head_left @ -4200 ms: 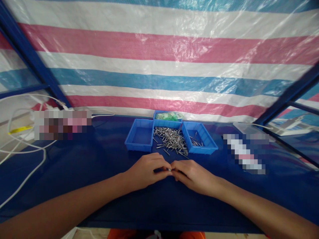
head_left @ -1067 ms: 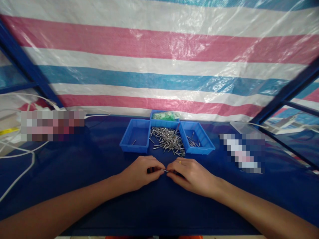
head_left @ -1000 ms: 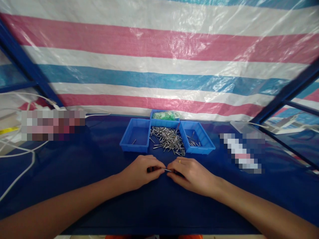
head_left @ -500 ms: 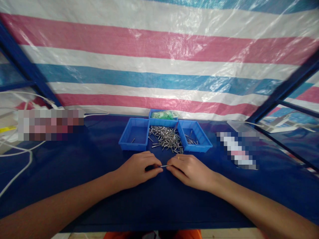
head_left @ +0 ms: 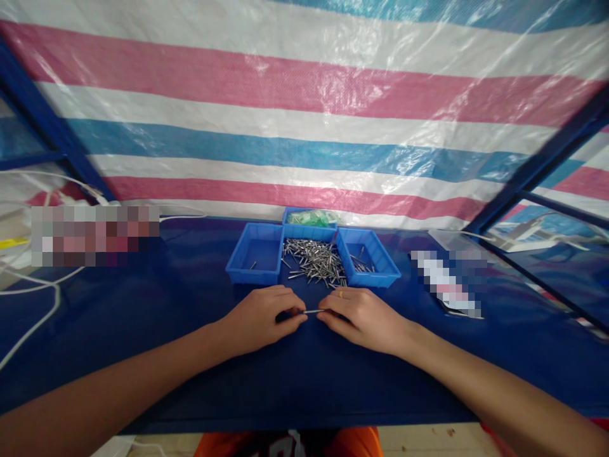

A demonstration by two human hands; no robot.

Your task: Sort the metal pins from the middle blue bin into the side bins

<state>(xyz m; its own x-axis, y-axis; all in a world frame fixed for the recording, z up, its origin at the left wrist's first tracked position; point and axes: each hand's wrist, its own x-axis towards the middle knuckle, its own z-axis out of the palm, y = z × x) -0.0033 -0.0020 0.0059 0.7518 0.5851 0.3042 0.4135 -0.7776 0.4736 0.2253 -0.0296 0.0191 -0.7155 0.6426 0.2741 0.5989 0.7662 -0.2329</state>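
Observation:
A thin, shiny metal rod (head_left: 313,311) lies level between my two hands, above the blue table. My left hand (head_left: 266,320) pinches its left end between thumb and fingers. At the other end, my right hand (head_left: 361,320), with a ring on one finger, grips it the same way. Only the short middle of the rod shows; the fingertips cover both ends. Just beyond my hands is a loose heap of similar metal rods (head_left: 316,261). To its left stands a blue bin (head_left: 252,277) with a rod or two inside; to its right, another blue bin (head_left: 375,280) holds several.
Behind the heap, a third blue bin (head_left: 309,234) contains green-and-clear plastic packaging (head_left: 311,219). White cables (head_left: 58,304) run along the left side near a blurred-out item. Another blurred item lies at the right. A striped plastic sheet (head_left: 304,139) hangs behind the table.
The view has shifted slightly, so hands and bins appear a little higher and further left. Both hands keep their pinch on the rod.

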